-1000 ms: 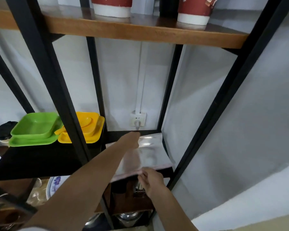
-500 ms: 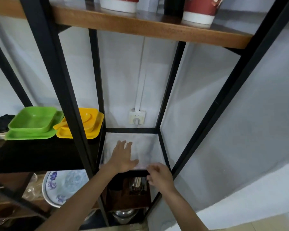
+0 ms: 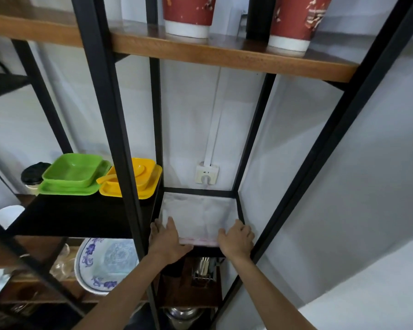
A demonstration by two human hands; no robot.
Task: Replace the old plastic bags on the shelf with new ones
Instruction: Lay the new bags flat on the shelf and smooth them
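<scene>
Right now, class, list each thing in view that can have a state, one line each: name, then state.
plastic bag: lying flat on the shelf, front edge overhanging slightly
left hand: open, palm pressing the bag's front left corner
right hand: open, fingers resting on the bag's front right corner
green dish: upright, empty, stacked on a green tray
yellow dish: upright, holding a yellow spoon
wall socket: nothing plugged in
red paper cups: standing upright

This is looking like a home kitchen or dining corner. A black metal shelf rack (image 3: 119, 129) with wooden boards is standing against a white wall with a socket (image 3: 207, 173), carrying green dishes (image 3: 73, 173), yellow dishes (image 3: 138, 181), a blue-patterned plate (image 3: 105, 263), red paper cups (image 3: 188, 15), and a steel pot (image 3: 183, 314).
</scene>
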